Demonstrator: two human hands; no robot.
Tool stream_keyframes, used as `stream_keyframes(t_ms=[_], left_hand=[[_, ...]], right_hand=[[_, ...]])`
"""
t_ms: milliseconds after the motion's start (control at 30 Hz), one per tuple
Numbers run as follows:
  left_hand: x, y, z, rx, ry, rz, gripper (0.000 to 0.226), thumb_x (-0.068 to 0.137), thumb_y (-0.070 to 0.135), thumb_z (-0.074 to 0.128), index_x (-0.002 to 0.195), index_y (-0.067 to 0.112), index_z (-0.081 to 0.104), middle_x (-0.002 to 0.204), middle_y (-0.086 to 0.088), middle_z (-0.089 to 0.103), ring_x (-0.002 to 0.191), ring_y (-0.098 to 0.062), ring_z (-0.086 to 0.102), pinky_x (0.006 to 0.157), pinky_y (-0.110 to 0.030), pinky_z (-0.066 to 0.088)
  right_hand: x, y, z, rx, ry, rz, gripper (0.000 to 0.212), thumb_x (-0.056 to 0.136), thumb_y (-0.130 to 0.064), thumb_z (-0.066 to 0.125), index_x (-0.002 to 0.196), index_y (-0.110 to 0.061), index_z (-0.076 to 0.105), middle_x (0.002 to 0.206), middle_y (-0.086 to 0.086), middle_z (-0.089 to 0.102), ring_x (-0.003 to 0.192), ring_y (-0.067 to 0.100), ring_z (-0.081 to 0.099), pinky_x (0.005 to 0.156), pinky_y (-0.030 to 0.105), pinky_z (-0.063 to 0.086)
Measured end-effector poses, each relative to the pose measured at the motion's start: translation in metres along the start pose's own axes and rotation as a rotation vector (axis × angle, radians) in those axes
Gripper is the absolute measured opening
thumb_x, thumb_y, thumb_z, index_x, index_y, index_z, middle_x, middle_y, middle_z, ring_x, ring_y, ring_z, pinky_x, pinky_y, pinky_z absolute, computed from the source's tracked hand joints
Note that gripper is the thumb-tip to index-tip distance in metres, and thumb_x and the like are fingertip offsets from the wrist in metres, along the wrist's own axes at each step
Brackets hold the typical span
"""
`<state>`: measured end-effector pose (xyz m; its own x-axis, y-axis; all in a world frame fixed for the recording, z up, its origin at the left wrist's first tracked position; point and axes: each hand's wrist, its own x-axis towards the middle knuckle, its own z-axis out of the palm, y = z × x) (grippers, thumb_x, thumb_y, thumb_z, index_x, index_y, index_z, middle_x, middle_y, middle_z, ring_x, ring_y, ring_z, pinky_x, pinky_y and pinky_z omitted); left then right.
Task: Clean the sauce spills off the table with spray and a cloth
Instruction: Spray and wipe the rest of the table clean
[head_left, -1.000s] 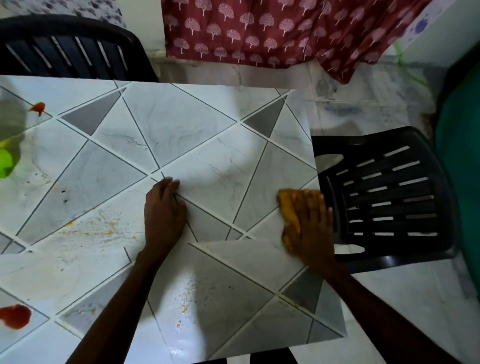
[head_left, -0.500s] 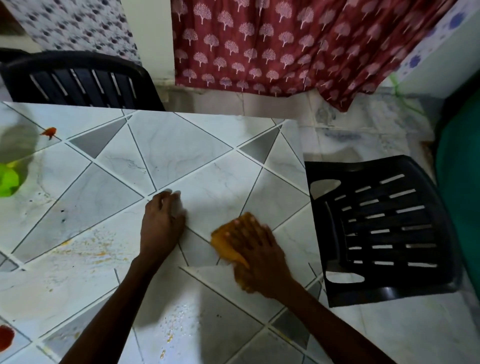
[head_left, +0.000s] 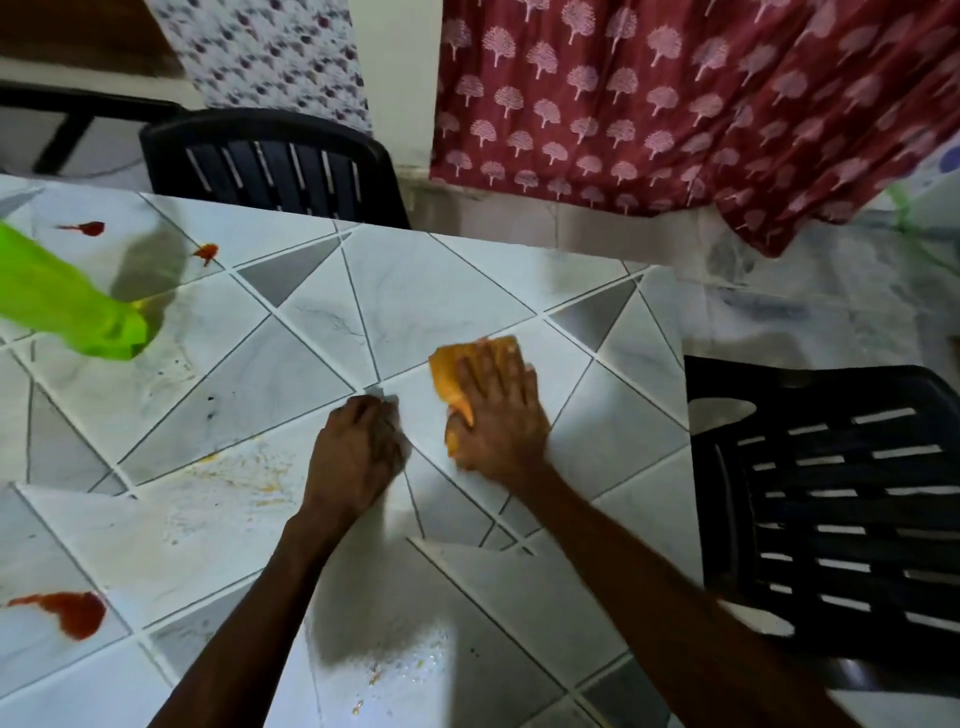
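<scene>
Right hand (head_left: 498, 415) flat on cloth (head_left: 451, 370); left hand (head_left: 353, 457) rests loosely curled, empty, on counter (head_left: 426, 291). Green bottle (head_left: 57, 301), red spills (head_left: 72, 613) left; chair (head_left: 831, 493) right.

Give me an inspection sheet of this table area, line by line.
Surface: tile-patterned table; red sauce spills at left, orange smear mid-left.
Job's things: orange cloth under right hand; green spray bottle at left.
Clutter: nothing seen.
Hands: left hand rests on table; right hand presses cloth flat.
Cables: nothing seen.
Surroundings: black far chair, black side chair, red curtain.
</scene>
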<state>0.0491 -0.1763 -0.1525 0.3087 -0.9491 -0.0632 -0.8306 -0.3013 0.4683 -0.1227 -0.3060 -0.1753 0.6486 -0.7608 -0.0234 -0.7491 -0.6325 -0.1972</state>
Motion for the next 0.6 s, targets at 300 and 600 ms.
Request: stream_keyframes(t_ms=[300,600], left_hand=[[-0.053,-0.045,-0.008,0.046,0.089,-0.011,0.052,0.089,0.034,0.06,0.137,0.015,0.055,0.143,-0.012,0.048,0.122,-0.034,0.05,0.098,-0.041,0.045],[-0.059,-0.063,-0.019,-0.094,0.133,-0.062,0.051,0.088,0.027,0.048,0.136,0.009,0.055,0.141,-0.013,0.051,0.124,-0.035,0.05,0.103,-0.04,0.042]], right_hand=[[-0.128,0.076,0.0,-0.134,-0.08,-0.246,0.079,0.09,-0.049,0.053,0.158,-0.018,0.028,0.166,0.013,0.021,0.153,0.039,0.017,0.114,0.063,0.029],[-0.014,-0.074,0.016,-0.016,0.049,-0.099,0.073,0.09,-0.046,0.047,0.158,-0.025,0.03,0.167,0.01,0.019,0.154,0.04,0.012,0.119,0.058,0.022]])
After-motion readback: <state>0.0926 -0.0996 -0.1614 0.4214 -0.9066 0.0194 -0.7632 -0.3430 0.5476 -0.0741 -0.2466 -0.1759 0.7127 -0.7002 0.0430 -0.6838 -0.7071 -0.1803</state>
